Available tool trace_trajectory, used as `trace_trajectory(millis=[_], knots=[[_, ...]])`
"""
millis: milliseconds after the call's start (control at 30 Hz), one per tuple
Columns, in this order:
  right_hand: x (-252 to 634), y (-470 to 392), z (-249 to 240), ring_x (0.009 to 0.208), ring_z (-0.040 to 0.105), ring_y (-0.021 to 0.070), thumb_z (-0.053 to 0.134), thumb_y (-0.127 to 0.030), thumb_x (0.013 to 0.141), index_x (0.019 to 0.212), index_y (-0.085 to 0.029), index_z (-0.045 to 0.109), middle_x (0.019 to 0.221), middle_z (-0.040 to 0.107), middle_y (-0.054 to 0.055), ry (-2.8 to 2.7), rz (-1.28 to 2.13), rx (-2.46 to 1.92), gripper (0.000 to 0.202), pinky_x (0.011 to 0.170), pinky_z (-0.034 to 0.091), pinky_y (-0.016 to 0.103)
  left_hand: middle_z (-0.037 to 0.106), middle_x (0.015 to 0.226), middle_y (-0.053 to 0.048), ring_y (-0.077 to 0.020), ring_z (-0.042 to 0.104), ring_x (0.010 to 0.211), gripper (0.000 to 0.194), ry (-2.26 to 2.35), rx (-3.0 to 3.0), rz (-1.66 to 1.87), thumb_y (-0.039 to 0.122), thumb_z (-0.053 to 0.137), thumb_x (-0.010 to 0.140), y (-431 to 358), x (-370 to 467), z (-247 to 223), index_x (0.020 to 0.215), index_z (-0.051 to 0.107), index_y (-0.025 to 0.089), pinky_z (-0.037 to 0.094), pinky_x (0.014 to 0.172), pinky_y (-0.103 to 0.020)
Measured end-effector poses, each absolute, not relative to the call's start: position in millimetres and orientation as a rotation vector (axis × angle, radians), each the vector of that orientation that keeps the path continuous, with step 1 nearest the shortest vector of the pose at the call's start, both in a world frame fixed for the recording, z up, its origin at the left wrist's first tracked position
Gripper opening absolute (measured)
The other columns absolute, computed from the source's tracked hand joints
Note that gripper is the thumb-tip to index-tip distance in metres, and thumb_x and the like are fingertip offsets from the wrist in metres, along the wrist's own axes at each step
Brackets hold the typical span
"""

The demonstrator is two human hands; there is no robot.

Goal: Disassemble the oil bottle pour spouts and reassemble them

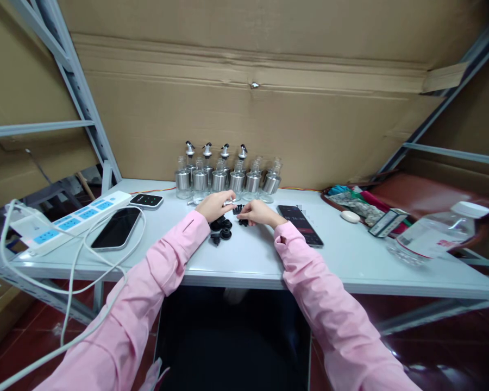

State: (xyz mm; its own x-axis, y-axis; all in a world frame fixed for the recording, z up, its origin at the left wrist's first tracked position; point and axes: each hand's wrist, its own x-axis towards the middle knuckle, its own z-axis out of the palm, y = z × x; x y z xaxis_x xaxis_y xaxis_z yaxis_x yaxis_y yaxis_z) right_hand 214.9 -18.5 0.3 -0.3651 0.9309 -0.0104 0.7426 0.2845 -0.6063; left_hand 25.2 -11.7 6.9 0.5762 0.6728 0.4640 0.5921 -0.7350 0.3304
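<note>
Two pink sleeves [158, 252] come closest, reaching in over a pale table [252, 260]. At the far left a white power strip [79, 220] lies with a looping white cable [71, 266], then a phone [116, 228] and a small black-faced device [146, 201].

Farther back, glass-and-metal bottles [200, 178] stand upright in two rows. Four in the back row wear pourers [207, 149]; the front row has bare necks, as do the bottles at the right end of the back row. So the work looks partway along, with those necks apparently left to fill. A loose silvery piece [195, 201] lies in front of the bottles, just beside the left hand [217, 205].

That hand arches above black parts [225, 233] lying loose on the table. Its fingers are bent, with something pale at the tips; I cannot tell whether they clamp it. The right hand [264, 212] has thumb and fingertips drawn close together at more small black pieces [243, 222], touching or nearly so; a firm pinch cannot be made out.

Right of it lies a second phone [301, 224], then a clear water bottle [440, 233].
</note>
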Motion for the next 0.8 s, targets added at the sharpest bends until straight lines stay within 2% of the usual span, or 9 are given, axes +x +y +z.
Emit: trace_trajectory(millis=[167,233,333,433,500,600,700,800], knots=[[216.3,-18.6,0.8,0.038,0.051,0.0095,0.064,-0.031,0.073,0.06,-0.014,0.064,0.041,0.056,-0.002,-2.22,0.764,-1.493,0.021,0.048,0.041,0.021,0.058,0.096,-0.004,-0.0161,0.057,0.08,0.016,1.011,2.703,0.98,0.031,0.049,0.087,-11.5,25.6,7.7,0.095,0.054,0.017,0.043,0.074,-0.027],[217.2,-18.9,1.4,0.038,0.05,0.0096,0.061,-0.033,0.075,0.058,-0.014,0.063,0.041,0.056,-0.001,-2.234,0.75,-1.486,0.026,0.048,0.04,0.022,0.056,0.098,-0.006,-0.017,0.055,0.085,0.018,0.985,2.759,1.039,0.029,0.045,0.089,-11.7,25.2,9.3,0.095,0.056,0.016,0.042,0.077,-0.029],[217.9,-18.6,2.2,0.039,0.048,0.0098,0.056,-0.037,0.078,0.057,-0.013,0.063,0.04,0.053,-0.001,-2.241,0.627,-1.468,0.033,0.048,0.038,0.023,0.055,0.1,-0.008,-0.0209,0.05,0.095,0.018,1.014,2.799,1.189,0.03,0.049,0.087,-11.8,24.3,11.9,0.093,0.059,0.016,0.039,0.083,-0.034],[214.8,-18.8,3.1,0.051,0.051,0.0112,0.053,-0.039,0.079,0.067,-0.012,0.067,0.051,0.059,0.001,-2.161,0.407,-1.333,0.032,0.054,0.038,0.024,0.056,0.089,-0.005,-0.0197,0.051,0.088,0.016,1.008,2.632,1.324,0.029,0.053,0.084,-9.6,24.4,12.9,0.09,0.061,0.016,0.041,0.081,-0.034],[209.2,-20.5,3.5,0.06,0.053,0.0125,0.055,-0.04,0.078,0.08,-0.013,0.069,0.064,0.063,0.003,-2.061,0.401,-1.204,0.031,0.059,0.04,0.025,0.057,0.081,-0.003,-0.0168,0.054,0.079,0.012,0.965,2.397,1.406,0.026,0.053,0.082,-6.9,25.3,12.6,0.086,0.06,0.016,0.043,0.075,-0.03],[197.1,-24.2,3.5,0.064,0.055,0.0131,0.055,-0.048,0.076,0.092,-0.014,0.066,0.074,0.064,0.004,-1.896,0.711,-1.037,0.039,0.059,0.043,0.025,0.058,0.078,-0.002,-0.0141,0.057,0.073,0.009,0.887,2.044,1.501,0.023,0.057,0.077,-3.7,27.5,12.1,0.08,0.057,0.014,0.046,0.07,-0.027],[186.4,-27.2,4.4,0.061,0.056,0.0121,0.056,-0.058,0.072,0.084,-0.014,0.064,0.075,0.062,0.005,-1.663,1.069,-0.901,0.046,0.053,0.043,0.024,0.058,0.084,-0.003,-0.014,0.06,0.075,0.014,0.728,1.885,1.497,0.026,0.059,0.074,-5.6,28.6,12.5,0.078,0.055,0.014,0.048,0.072,-0.027],[180.4,-30.1,7.3,0.054,0.053,0.0087,0.064,-0.057,0.066,0.077,-0.015,0.062,0.069,0.06,0.002,-1.486,1.259,-0.815,0.044,0.049,0.041,0.022,0.059,0.09,-0.006,-0.0155,0.061,0.083,0.015,0.617,1.849,1.479,0.027,0.059,0.075,-13.8,26.6,13.2,0.079,0.053,0.014,0.048,0.076,-0.028]])
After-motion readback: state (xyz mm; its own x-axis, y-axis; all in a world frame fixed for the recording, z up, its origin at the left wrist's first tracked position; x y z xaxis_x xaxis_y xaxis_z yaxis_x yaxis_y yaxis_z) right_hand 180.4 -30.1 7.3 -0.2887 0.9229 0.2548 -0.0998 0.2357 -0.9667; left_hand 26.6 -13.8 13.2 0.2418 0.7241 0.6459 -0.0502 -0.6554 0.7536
